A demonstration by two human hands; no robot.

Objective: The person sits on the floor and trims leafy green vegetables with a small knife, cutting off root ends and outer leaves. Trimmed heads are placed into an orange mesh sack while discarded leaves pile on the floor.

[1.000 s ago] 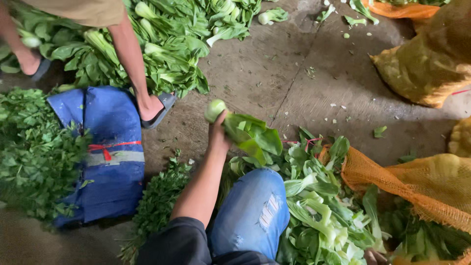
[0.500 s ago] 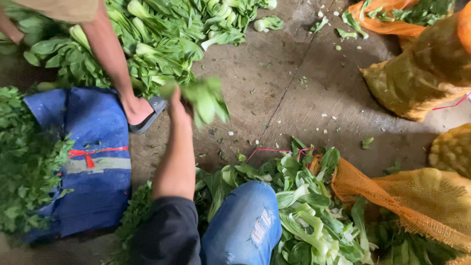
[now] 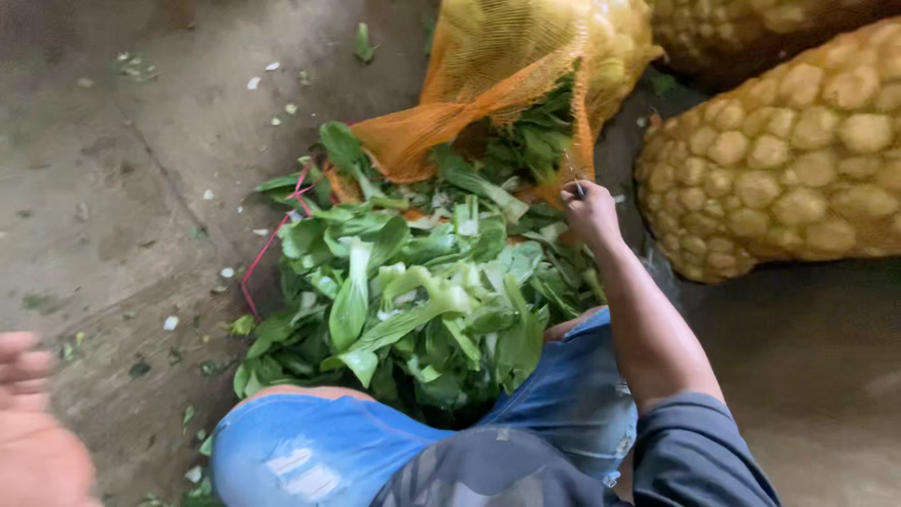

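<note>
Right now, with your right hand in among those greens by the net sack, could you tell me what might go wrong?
The right hand pinches what looks like a thin blade close to the orange net sack; it might snag the mesh or nick a finger. The leafy greens spill off onto the gritty concrete floor, so outer leaves could pick up dirt. The left hand is blurred, away from the pile.
</note>
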